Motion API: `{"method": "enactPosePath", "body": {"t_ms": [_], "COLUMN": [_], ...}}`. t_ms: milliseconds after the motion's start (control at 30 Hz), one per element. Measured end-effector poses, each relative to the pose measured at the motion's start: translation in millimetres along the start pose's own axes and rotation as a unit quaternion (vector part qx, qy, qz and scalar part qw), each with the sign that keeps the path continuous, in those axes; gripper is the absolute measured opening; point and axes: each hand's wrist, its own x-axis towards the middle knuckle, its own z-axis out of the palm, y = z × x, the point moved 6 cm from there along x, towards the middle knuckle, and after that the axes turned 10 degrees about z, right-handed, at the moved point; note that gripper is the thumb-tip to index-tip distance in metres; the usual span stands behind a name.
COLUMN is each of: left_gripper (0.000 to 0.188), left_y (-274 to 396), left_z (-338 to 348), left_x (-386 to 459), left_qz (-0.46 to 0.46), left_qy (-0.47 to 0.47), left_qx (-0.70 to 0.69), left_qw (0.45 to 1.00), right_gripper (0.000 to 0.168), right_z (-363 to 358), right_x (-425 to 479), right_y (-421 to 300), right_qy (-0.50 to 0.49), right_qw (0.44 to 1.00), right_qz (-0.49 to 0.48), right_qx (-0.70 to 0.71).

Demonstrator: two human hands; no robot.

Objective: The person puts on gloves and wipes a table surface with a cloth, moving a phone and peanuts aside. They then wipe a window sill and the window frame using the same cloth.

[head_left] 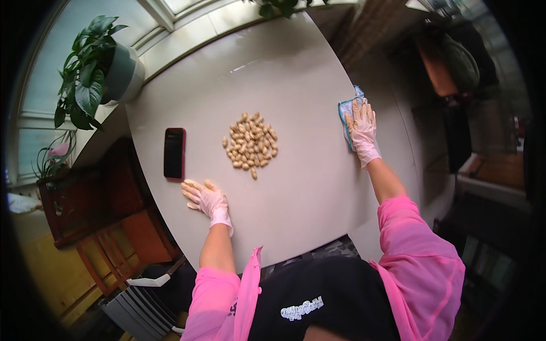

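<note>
My left hand (207,200), in a thin translucent glove, lies palm down on the pale tabletop (294,200) with its fingers spread. Just beyond its fingertips is a smartphone (174,154) with a dark screen and a red case. My right hand (362,128), gloved the same way, holds a light blue cloth (346,111) with teal edging against the table's right edge. Its fingers stretch over the cloth and hide much of it. Between my hands, a loose pile of unshelled peanuts (251,143) sits on the table, with one peanut apart at its left.
A potted leafy plant (123,74) stands on the windowsill at the upper left. Wooden chairs (102,251) and a grey slatted chair (136,313) are left of the table. A lower pale surface (390,115) adjoins the table's right edge.
</note>
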Motion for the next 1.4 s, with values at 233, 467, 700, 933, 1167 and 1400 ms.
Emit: {"method": "enactPosePath", "body": {"t_ms": [233,467,700,933,1167,1400], "left_gripper": [0.068,0.068,0.066,0.066,0.066,0.065], "left_y": [1.5,3.1,-2.4,4.7,3.0,-2.1], "left_z": [5.0,7.5,12.3,1.1,2.9,6.3], "left_x": [1.6,-4.2,-2.1,-1.9,-0.8,-3.2], "left_qz": [0.003,0.004,-0.001,-0.01,-0.006,-0.006], "left_qy": [0.071,0.088,0.095,0.045,0.024,0.045], "left_qx": [0.03,0.032,0.025,0.032,0.013,0.005], "left_qw": [0.997,0.996,0.995,0.998,1.0,0.999], "right_gripper": [0.062,0.057,0.051,0.053,0.054,0.059], "right_z": [-56.1,-109.4,-88.9,-29.2,-2.7,15.1], "right_x": [-168.7,-279.3,-196.1,-55.8,6.0,46.9], "right_y": [27.0,-134.1,-139.8,-139.6,-179.7,-230.4], "right_qy": [-0.046,-0.162,-0.113,-0.077,-0.113,-0.074], "right_qw": [0.997,0.959,0.957,0.973,0.956,0.965], "right_qz": [0.057,-0.157,-0.19,-0.174,-0.24,-0.224], "right_qx": [-0.022,0.174,0.188,0.131,0.124,0.117]}}
